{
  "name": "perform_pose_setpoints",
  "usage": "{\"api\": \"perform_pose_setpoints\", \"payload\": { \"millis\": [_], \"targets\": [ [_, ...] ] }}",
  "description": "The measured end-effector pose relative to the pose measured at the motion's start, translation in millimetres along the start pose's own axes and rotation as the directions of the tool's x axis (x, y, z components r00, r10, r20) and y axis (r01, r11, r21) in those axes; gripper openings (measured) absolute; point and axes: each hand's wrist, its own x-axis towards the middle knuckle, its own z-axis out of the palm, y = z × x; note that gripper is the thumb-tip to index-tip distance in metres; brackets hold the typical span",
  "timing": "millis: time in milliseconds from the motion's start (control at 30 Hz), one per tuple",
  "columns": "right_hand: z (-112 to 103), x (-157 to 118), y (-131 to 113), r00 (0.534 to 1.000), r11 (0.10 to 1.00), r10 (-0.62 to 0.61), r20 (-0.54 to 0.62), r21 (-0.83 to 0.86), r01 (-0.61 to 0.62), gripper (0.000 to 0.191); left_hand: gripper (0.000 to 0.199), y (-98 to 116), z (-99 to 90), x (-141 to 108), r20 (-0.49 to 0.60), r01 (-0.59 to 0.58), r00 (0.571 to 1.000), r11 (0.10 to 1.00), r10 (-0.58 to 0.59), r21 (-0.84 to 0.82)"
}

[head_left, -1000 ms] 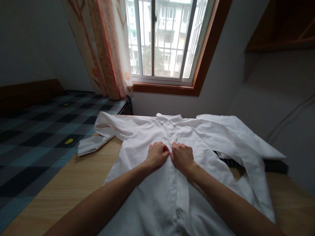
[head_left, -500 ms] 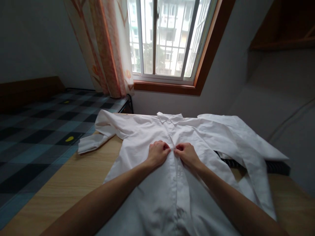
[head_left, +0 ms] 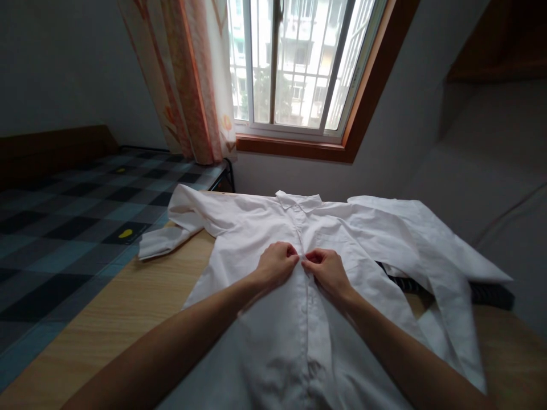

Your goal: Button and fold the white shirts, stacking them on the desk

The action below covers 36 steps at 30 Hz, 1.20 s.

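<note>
A white long-sleeved shirt (head_left: 248,228) lies front up on the wooden table, its collar toward the window and its lower part toward me. My left hand (head_left: 277,263) pinches the front edge of the shirt at mid-chest. Close beside it, my right hand (head_left: 328,270) pinches the other side of the same front opening, thumb and fingertips together. A button between the fingertips is too small to make out. Below the hands the button strip (head_left: 304,319) runs down toward me, with the two front edges partly apart near the bottom.
The wooden table (head_left: 171,285) shows at the left of the shirt. A bed with a checked cover (head_left: 64,228) stands along the left. A dark ribbed object (head_left: 491,294) lies partly under the right sleeve. Behind are a curtain (head_left: 188,85) and a barred window (head_left: 294,74).
Both hands stay pinched on the shirt front at nearly the same spot, with only slight finger movement. The whole view has shifted a little.
</note>
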Motion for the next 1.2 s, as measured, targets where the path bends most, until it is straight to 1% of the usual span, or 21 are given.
{"api": "perform_pose_setpoints", "payload": {
  "millis": [167,267,300,367,433,467,500,567,633,733,833,900,967,1033,1133,1200],
  "targets": [
    [2,-2,-1,0.999,0.999,-0.02,-0.033,0.024,0.021,0.019,0.019,-4,-0.3,3,0.044,0.004,0.999,0.997,-0.001,-0.073],
    [3,-2,-1,1.0,0.997,-0.022,-0.013,0.069,0.023,0.019,0.018,-8,1.6,6,0.051,0.005,0.999,0.987,0.003,-0.158],
    [3,-2,-1,1.0,0.993,-0.004,0.003,0.115,0.003,0.019,0.017,-9,2.4,6,0.051,0.006,0.999,0.982,0.004,-0.189],
    [2,1,-1,0.996,0.957,0.082,0.046,0.273,-0.092,0.022,0.018,-11,3.9,7,0.059,0.021,0.998,0.968,-0.006,-0.25],
    [2,4,-2,0.974,0.866,0.189,0.122,0.446,-0.224,0.024,0.019,-11,4.8,7,0.088,0.062,0.996,0.943,-0.035,-0.327],
    [1,5,-2,0.96,0.817,0.228,0.161,0.506,-0.279,0.023,0.02,-11,5.0,7,0.111,0.093,0.992,0.924,-0.056,-0.37],
    [1,7,-2,0.949,0.779,0.249,0.194,0.542,-0.315,0.021,0.02,-11,5.2,6,0.144,0.131,0.987,0.902,-0.077,-0.412],
    [3,9,-3,0.945,0.758,0.248,0.216,0.564,-0.327,0.02,0.02,-11,5.8,5,0.219,0.217,0.968,0.855,-0.125,-0.472],
    [6,9,-2,0.954,0.779,0.235,0.188,0.551,-0.3,0.021,0.018,-10,7.1,4,0.28,0.304,0.943,0.804,-0.178,-0.511],
    [11,7,2,0.974,0.857,0.203,0.099,0.463,-0.226,0.02,0.012,-9,10.3,6,0.301,0.384,0.921,0.706,-0.247,-0.595],
    [14,3,2,0.994,0.963,0.106,-0.022,0.25,-0.098,0.016,0.01,-6,12.4,8,0.305,0.415,0.91,0.601,-0.282,-0.683],
    [14,-1,0,0.996,0.997,0.013,-0.085,0.074,-0.007,0.013,0.011,-4,12.5,8,0.306,0.424,0.904,0.555,-0.298,-0.715],
    [14,-5,-4,0.991,0.996,-0.068,-0.114,-0.058,0.062,0.012,0.011,-1,12.3,7,0.282,0.413,0.908,0.546,-0.31,-0.729],
    [13,-7,-7,0.986,0.988,-0.113,-0.121,-0.118,0.098,0.013,0.012,1,12.6,5,0.241,0.383,0.918,0.546,-0.315,-0.745],
    [14,-8,-8,0.986,0.988,-0.118,-0.117,-0.118,0.104,0.013,0.018,1,14.9,3,0.188,0.333,0.934,0.557,-0.303,-0.761],
    [14,-7,-6,0.989,0.992,-0.105,-0.108,-0.083,0.096,0.012,0.02,0,16.9,3,0.159,0.311,0.942,0.593,-0.294,-0.743]
  ]
}}
